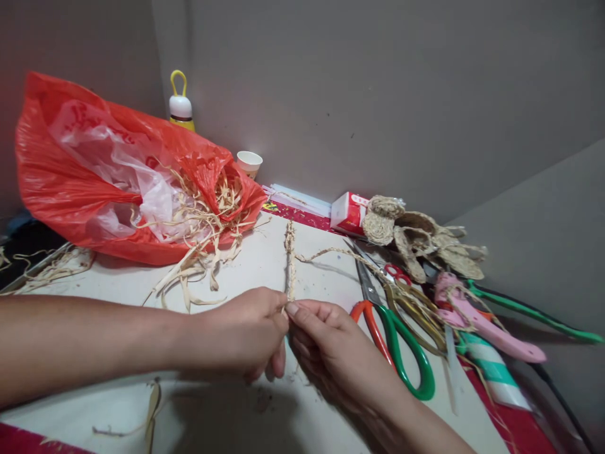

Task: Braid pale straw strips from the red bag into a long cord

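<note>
Both hands meet over the white work surface, at the near end of a narrow strip wrapped in braided straw cord. My left hand has its fingers curled round that end. Thumb and forefinger of my right hand pinch the same spot from the other side. The strip points away from me and stands slightly off the surface. From its side a loose tail of straw braid runs right, toward the scissors. What lies between the fingertips is mostly hidden.
A red plastic bag spills dry straw at left. Orange-and-green scissors, a pink glue gun, a tape roll and woven straw pieces crowd the right. A paper cup and yellow-white bottle stand behind.
</note>
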`<state>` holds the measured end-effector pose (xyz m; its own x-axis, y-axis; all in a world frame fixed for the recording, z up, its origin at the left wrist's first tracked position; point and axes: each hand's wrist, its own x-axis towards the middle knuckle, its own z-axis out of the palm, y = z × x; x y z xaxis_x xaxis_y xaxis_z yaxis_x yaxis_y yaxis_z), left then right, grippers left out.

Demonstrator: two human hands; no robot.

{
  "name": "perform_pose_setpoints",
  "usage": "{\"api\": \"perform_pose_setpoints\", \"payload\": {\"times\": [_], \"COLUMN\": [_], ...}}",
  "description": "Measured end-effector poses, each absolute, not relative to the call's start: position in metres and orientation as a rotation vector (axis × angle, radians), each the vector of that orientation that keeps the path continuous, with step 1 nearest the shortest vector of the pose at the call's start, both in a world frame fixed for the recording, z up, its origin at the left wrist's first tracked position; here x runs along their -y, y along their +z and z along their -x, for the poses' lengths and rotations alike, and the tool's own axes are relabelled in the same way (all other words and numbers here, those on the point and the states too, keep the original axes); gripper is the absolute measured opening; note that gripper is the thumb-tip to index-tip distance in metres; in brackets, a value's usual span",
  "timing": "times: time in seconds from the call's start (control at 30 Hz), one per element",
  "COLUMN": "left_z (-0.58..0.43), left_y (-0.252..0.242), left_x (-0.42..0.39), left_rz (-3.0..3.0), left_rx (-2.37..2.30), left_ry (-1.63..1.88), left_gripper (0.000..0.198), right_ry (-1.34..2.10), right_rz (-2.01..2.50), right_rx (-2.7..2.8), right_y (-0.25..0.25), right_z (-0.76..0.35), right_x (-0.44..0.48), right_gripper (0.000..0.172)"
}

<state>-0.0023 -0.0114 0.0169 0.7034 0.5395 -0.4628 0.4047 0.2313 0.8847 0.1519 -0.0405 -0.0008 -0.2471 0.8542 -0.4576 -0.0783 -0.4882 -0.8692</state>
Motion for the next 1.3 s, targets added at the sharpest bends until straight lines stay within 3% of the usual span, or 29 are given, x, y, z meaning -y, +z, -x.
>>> {"api": "perform_pose_setpoints", "payload": {"times": [0.23,0.5,0.67,0.77,0.9,1.3], "left_z": [-0.006,0.006,0.010,0.005,0.003,0.008], "left_y": [0.012,0.034,0.036,0.018,-0.001,0.005], "left_x": [0.033,0.007,-0.017,-0.011,-0.001,-0.012], "left_rz": [-1.414,-1.619,-1.856,-1.564,-1.593,-1.640], "left_rx": [-0.962,-0.885,-1.057,-0.927,-0.876,-0.866], "left_ry": [0.361,0.163,0.552,0.378,0.430,0.294], "left_gripper": [0.017,0.019,0.022,0.029,0.026,0.026], "right_ry": [1.854,1.836,1.899,1.915,1.952,1.846], "right_rz": [1.244,1.202,1.189,1.201,1.249,1.370], "right_rx": [0.827,0.812,0.826,0.866,0.925,1.543], "right_y": [0.001,0.001,0.004,0.005,0.005,0.006], "right_z": [-0.142,-0.146,-0.150,-0.152,-0.157,-0.180], "right_x": [0.046,0.042,0.040,0.039,0.037,0.026], "right_gripper": [0.036,0.032,0.027,0.028,0.032,0.034]}}
